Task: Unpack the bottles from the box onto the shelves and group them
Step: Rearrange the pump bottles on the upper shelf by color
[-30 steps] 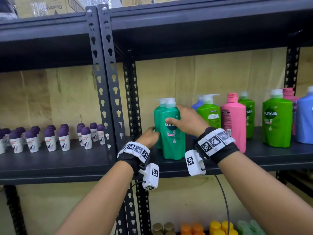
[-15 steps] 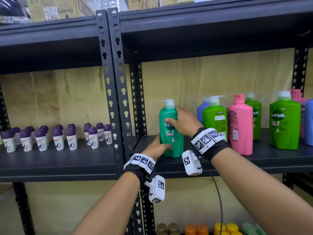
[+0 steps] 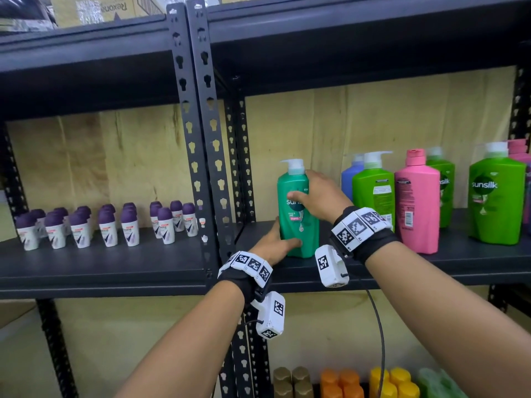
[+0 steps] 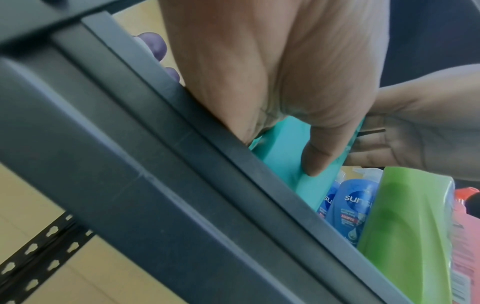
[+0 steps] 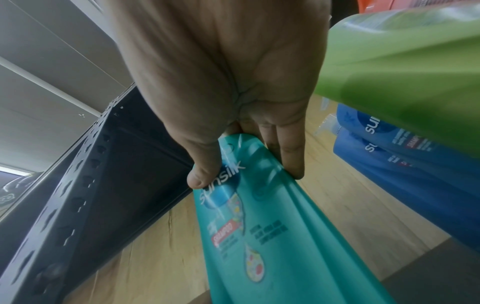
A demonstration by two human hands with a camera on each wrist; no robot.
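Note:
A teal Sunsilk pump bottle (image 3: 298, 222) stands upright at the left end of the dark shelf (image 3: 431, 271), just right of the upright post. My right hand (image 3: 304, 188) grips its upper body, thumb across the label and fingers round the far side; the right wrist view shows the same grip, right hand (image 5: 246, 160) on the teal bottle (image 5: 259, 226). My left hand (image 3: 283, 239) holds the base, thumb lying across the front. In the left wrist view, the left hand (image 4: 298, 144) has its thumb on the teal bottle (image 4: 283, 148). No box is in view.
To the right stand a blue bottle (image 3: 349, 176), green bottles (image 3: 373, 191), a pink bottle (image 3: 416, 208) and a large green bottle (image 3: 497, 196). Purple-capped roll-ons (image 3: 106, 225) fill the left bay beyond the perforated post (image 3: 201, 139). Orange and yellow bottles (image 3: 342, 383) sit below.
A second teal bottle seen behind the held one a second ago is now hidden. My left hand has dropped from the bottle's side to its base. The right hand's grip is unchanged.

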